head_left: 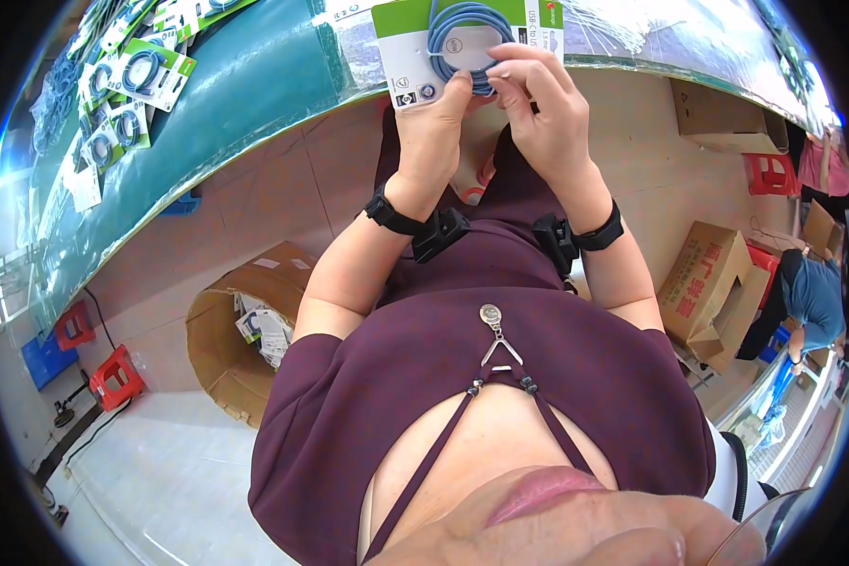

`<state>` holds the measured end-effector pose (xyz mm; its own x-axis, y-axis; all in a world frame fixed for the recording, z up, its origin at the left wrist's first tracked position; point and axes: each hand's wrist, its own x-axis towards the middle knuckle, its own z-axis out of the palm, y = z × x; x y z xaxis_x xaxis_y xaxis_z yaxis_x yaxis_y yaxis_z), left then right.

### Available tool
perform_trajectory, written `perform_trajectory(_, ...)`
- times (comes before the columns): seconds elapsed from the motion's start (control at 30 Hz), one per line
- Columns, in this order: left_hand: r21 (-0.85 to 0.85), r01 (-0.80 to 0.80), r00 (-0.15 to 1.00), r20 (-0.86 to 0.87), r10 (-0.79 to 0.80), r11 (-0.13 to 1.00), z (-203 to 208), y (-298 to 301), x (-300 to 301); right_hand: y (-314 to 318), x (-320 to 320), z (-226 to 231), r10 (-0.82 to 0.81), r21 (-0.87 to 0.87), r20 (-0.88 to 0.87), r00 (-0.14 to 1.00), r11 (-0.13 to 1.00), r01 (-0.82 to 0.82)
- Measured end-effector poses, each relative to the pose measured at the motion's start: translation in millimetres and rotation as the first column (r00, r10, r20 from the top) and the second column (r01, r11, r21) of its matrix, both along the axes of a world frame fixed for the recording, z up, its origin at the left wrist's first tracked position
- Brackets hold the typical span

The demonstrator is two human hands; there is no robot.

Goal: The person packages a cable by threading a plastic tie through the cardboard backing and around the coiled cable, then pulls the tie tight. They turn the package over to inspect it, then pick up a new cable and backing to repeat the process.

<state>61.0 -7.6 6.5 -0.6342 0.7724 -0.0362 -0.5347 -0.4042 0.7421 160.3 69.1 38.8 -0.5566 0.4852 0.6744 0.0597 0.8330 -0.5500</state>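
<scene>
blue coiled cable [437, 47] on its green-and-white card [398, 57], top centre of the frame! left hand [431, 137] clamps the card, thumb at the coil; right hand [549, 118] at its edge, thumb and forefinger close, can't tell if pinching.

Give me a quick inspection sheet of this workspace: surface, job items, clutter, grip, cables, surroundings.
Surface: glossy green tabletop.
Job items: coiled blue cable on a white-and-green card.
Clutter: carded cables piled toward the table's left; thin white strands toward its right.
Grip: left hand holds the card, thumb at the coil's lower edge; right hand has fingertips close together at the coil, anything pinched too small to tell.
Cables: dark cord near a red stool.
Surroundings: open carton holding packages; a person in blue at far right.
</scene>
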Motion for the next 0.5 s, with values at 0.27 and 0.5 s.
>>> perform_trajectory(0.27,-0.026,-0.05,0.999,-0.022,0.05,0.998,-9,1,4,8,2,-14,0.034,-0.083,0.04,0.999,0.996,-0.031)
perform_trajectory(0.5,0.003,-0.038,0.999,-0.015,0.038,0.999,-12,5,-2,3,4,-14,0.071,-0.611,-0.124,0.99,0.78,-0.133)
